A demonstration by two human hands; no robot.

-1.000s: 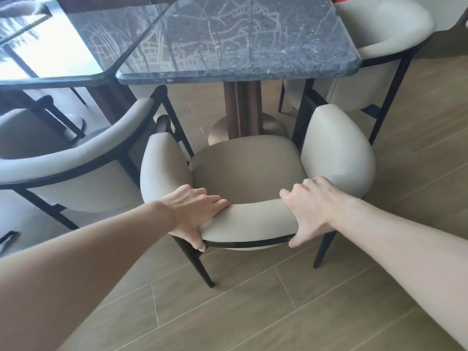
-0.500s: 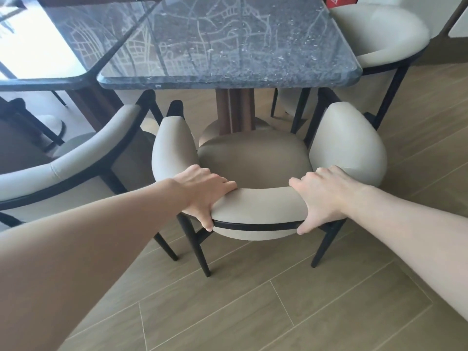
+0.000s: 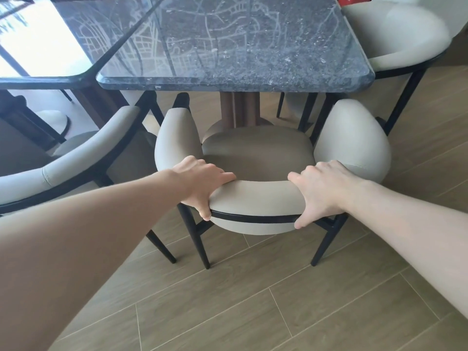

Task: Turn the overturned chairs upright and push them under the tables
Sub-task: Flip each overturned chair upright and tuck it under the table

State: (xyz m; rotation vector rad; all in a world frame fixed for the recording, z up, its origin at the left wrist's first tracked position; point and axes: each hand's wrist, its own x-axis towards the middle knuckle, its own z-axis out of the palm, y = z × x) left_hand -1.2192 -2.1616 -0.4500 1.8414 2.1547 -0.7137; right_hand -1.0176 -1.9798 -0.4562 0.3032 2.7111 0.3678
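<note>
Chair (image 3: 258, 158) stands upright at the dark stone bench (image 3: 235, 46), its front edge hidden beneath the top. Left hand (image 3: 202, 186) and right hand (image 3: 319, 191) each grip the curved backrest; fingertips curl out of sight.

Wood-look plank floor (image 3: 253, 312); red box (image 3: 354, 0).

You see a cream chair (image 3: 255, 198) with a taupe seat and black frame, a dark grey speckled, white-veined desk (image 3: 240, 46), and an olive-brown wood-grain floor (image 3: 278, 312).
</note>
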